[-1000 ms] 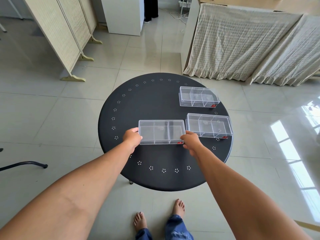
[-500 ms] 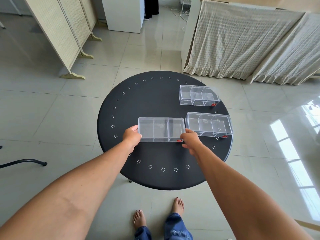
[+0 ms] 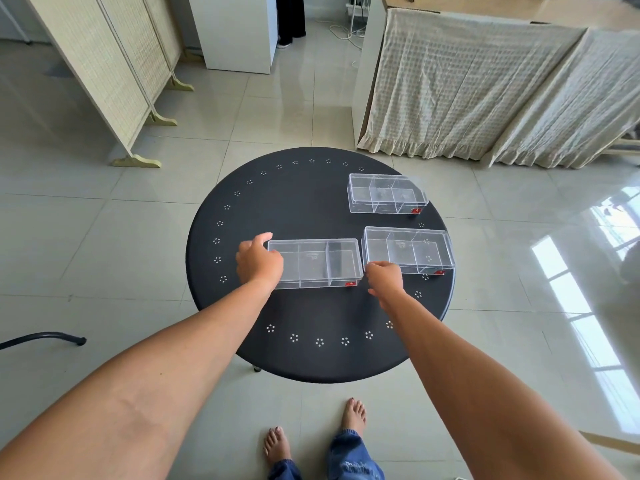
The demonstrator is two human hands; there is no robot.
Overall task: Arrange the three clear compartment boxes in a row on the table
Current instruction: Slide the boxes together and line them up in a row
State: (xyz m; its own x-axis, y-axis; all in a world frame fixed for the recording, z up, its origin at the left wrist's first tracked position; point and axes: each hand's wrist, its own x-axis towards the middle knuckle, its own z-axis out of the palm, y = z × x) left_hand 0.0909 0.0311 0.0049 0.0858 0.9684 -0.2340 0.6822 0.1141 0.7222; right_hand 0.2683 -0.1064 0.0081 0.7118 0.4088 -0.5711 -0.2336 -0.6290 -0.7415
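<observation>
Three clear compartment boxes with small red labels lie on a round black table (image 3: 304, 202). The middle box (image 3: 316, 263) sits at the table's centre, held at both short ends: my left hand (image 3: 259, 259) grips its left end and my right hand (image 3: 384, 279) pinches its right front corner. Just to its right, a narrow gap away, lies the right box (image 3: 408, 250). The far box (image 3: 386, 194) rests behind that one, near the table's back right edge.
The table has a ring of small white dot clusters near its rim. A folding screen (image 3: 114, 64) stands at the back left, cloth-draped furniture (image 3: 485, 91) at the back right, a black chair leg (image 3: 41, 338) at the left. My bare feet are on the tiled floor below.
Both hands keep hold of the middle box, which has shifted slightly away from me and now lies closer in line with the right box. The other two boxes have not moved.
</observation>
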